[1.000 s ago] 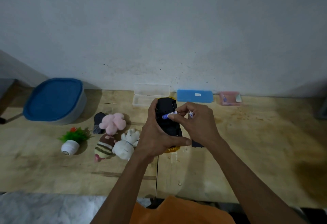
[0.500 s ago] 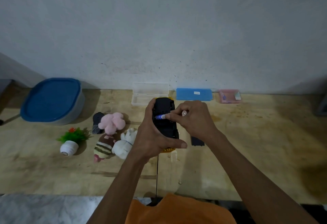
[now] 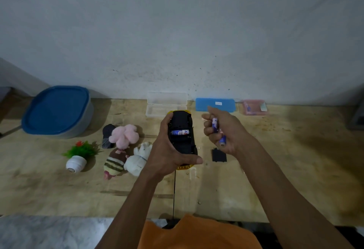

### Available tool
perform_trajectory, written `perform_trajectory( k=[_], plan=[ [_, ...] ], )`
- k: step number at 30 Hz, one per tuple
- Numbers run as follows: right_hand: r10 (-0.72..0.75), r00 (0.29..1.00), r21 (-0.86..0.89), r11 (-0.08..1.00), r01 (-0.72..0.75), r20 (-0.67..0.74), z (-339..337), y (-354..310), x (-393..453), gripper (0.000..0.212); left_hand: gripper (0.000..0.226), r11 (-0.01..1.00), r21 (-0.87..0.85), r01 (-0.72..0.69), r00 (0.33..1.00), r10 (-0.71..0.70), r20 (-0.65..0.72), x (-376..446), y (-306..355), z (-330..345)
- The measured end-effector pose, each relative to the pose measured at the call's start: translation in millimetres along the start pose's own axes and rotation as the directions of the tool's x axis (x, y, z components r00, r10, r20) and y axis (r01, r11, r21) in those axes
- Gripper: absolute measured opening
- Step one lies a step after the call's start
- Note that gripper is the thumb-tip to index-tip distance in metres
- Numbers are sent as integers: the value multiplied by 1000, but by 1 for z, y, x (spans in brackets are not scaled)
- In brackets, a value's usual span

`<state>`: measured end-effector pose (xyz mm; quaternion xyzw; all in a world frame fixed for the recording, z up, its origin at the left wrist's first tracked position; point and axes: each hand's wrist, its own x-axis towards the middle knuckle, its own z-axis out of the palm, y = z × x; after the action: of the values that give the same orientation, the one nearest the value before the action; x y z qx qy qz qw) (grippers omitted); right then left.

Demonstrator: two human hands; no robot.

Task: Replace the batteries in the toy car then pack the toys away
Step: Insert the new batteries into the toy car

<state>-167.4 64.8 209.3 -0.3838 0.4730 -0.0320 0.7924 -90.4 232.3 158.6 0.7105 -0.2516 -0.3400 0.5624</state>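
I record the toy car [image 3: 182, 130] as black underneath with yellow trim at its ends. The seated battery [image 3: 180, 132] is blue and white; those in my right hand [image 3: 224, 132] are blue-purple. At nine o'clock from the car: a pink plush [image 3: 124, 136], a white plush [image 3: 137, 160], and a brown plush [image 3: 114, 163] with cream stripes. The tub lid [image 3: 56, 109] is blue. The counter [image 3: 295, 170] is pale tan, stained darker.

Matt black plastic toy car [image 3: 182, 132]; worn wooden table [image 3: 295, 170]; fluffy plush toys [image 3: 124, 136].
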Motion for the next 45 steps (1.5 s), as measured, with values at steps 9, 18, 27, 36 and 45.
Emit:
perform_trajectory(
  k=[9,18,27,36,45],
  plan=[
    [128,986,209,967,-148,104,-12,17,-10,24,128,990,-128,66,996,-59,60,-10,-13,1],
    [-47,999,-87,995,49,18,-12,24,-18,30,107,982,-182,47,998,-38,54,-15,0,0],
    [-335,939,-256,904,343,77,1,35,-31,19,109,980,-192,49,998,-43,38,-21,4,-3],
    [-577,735,-606,456,652,356,6,38,-18,11,107,980,-190,68,995,-54,78,-21,11,-4],
    [-523,448,-583,-120,803,725,15,37,-8,24,112,969,-227,102,992,-83,90,-20,15,-6]
  ],
)
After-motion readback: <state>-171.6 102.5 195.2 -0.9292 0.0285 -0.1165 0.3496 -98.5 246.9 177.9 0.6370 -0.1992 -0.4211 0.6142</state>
